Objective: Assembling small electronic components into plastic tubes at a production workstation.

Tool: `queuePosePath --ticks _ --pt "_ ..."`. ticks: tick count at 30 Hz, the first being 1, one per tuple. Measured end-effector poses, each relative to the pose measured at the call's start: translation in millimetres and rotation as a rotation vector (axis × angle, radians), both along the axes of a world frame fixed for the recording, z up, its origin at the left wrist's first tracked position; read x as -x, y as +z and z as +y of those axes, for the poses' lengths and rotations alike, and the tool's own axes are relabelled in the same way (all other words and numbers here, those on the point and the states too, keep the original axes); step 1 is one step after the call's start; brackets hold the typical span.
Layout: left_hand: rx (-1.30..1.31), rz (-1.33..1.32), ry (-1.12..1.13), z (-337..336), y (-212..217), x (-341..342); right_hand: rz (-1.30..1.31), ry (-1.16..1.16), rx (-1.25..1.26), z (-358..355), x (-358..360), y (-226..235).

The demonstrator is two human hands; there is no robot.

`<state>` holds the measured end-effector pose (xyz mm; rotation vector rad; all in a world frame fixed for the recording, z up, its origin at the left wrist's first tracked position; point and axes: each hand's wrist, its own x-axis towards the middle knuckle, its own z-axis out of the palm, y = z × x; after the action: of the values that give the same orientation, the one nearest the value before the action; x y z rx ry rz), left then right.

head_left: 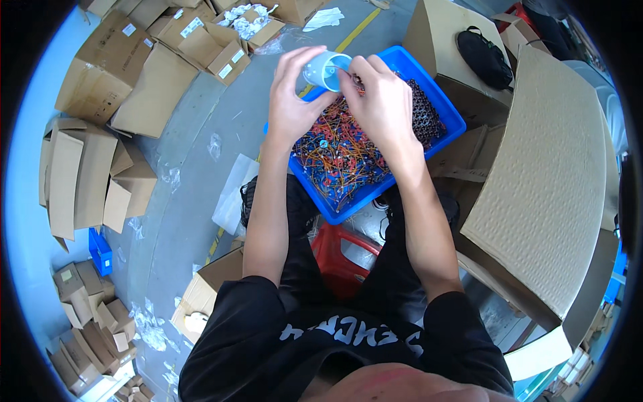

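head view: left fingers (293, 61) grip pale-blue cup (317, 70); right fingers (364, 68) bunched at its rim (325, 70), hold unclear.

Black short-sleeved T-shirt (251, 342), pale lettering (367, 333) across its front, black trousers (395, 268), bare left hand (289, 104), bare right hand (383, 100)

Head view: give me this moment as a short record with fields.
Left hand: holds a pale blue cup
Right hand: at the cup's open end; grip unclear
Below both hands: blue tray of small parts with orange wires
Left side: open cardboard boxes, clear plastic scraps
Right side: black bag on cardboard
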<state>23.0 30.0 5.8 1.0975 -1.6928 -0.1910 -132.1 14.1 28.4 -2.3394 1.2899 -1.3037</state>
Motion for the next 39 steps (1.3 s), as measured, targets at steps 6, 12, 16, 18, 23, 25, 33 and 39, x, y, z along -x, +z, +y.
queuePosePath --ticks 6,12,16,18,23,25,33,39 --pt "-0.019 0.58 -0.275 -1 -5 6 -0.243 0.143 -0.094 -8 1 -4" --pt "-0.085 0.957 -0.436 -4 -13 9 -0.461 0.314 -0.399 -14 3 -12" --pt "-0.165 0.984 -0.511 -5 -16 12 -0.523 0.293 -0.558 -11 2 -11" --pt "-0.163 0.982 -0.462 -7 -18 18 -0.528 0.311 -0.504 -10 1 -11" --pt "-0.191 1.218 -0.411 -9 -19 20 -0.46 0.44 -0.303 -8 -1 -12" --pt "-0.222 1.294 -0.448 -9 -18 15 -0.419 0.486 -0.257 -7 -1 -11" --pt "-0.246 1.451 -0.718 -5 -13 14 -0.605 0.393 -0.55 -5 5 0" --pt "-0.19 1.548 -0.662 -5 -18 43 -0.69 0.351 -0.544 -8 3 -2"
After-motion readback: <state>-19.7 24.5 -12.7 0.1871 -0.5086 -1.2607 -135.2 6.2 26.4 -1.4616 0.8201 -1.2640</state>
